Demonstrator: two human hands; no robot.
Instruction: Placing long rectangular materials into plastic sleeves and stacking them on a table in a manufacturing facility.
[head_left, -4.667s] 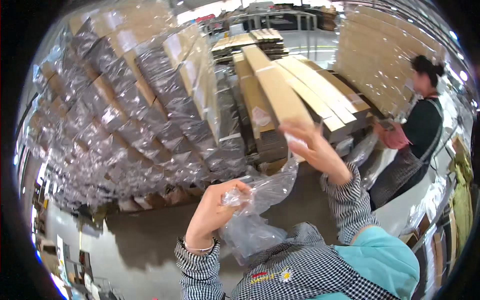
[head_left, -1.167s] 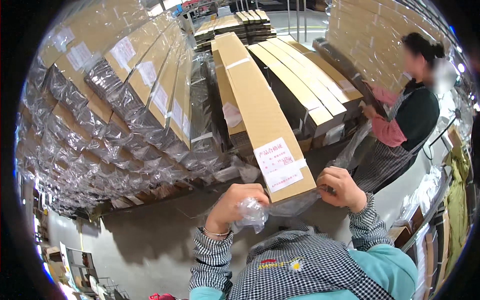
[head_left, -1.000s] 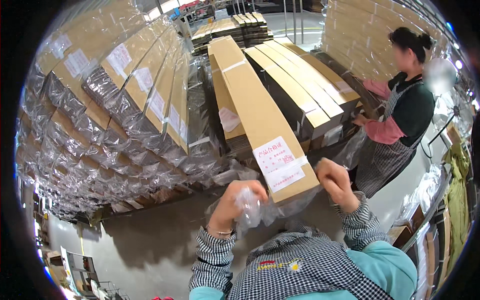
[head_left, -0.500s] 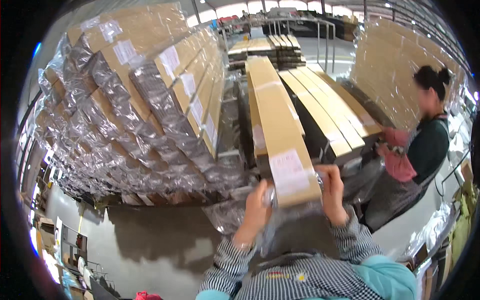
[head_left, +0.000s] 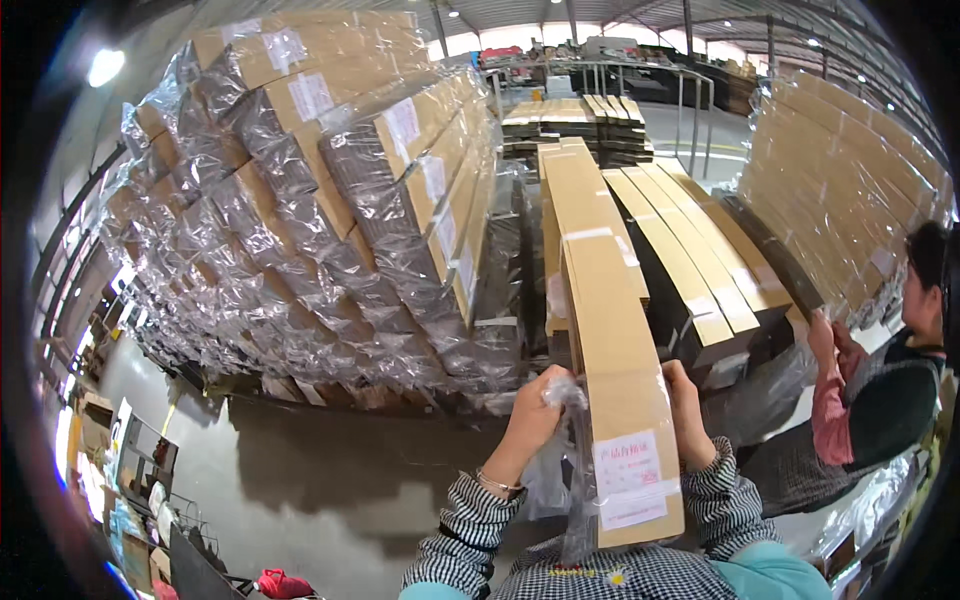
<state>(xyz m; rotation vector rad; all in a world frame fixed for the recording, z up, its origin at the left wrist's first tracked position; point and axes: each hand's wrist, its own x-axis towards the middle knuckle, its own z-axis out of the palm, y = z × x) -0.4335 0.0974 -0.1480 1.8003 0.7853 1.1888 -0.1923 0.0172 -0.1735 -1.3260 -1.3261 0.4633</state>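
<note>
A long, narrow cardboard package [head_left: 625, 390] in clear plastic film runs from near my body to the stack behind it. On its near end is a white label [head_left: 632, 480] with reddish print. My left hand [head_left: 530, 425] is closed on bunched plastic film [head_left: 566, 392] at the package's left side. Along the opposite edge, my right hand [head_left: 688, 415] is closed on the film, its fingertips partly hidden by the package. Loose film [head_left: 578, 500] hangs down beside the near end.
At left rises a tall stack of film-wrapped cardboard packages [head_left: 340, 200]. Long tan-topped boxes [head_left: 690, 250] lie to the right, with flat boards [head_left: 560, 115] beyond. Another wrapped stack [head_left: 840, 180] stands far right. A co-worker [head_left: 900, 390] with pinkish sleeves is close on my right.
The package has slid toward my body, its near end now lower in the view. Both hands sit farther up its sides. The co-worker appears farther right, with hands raised.
</note>
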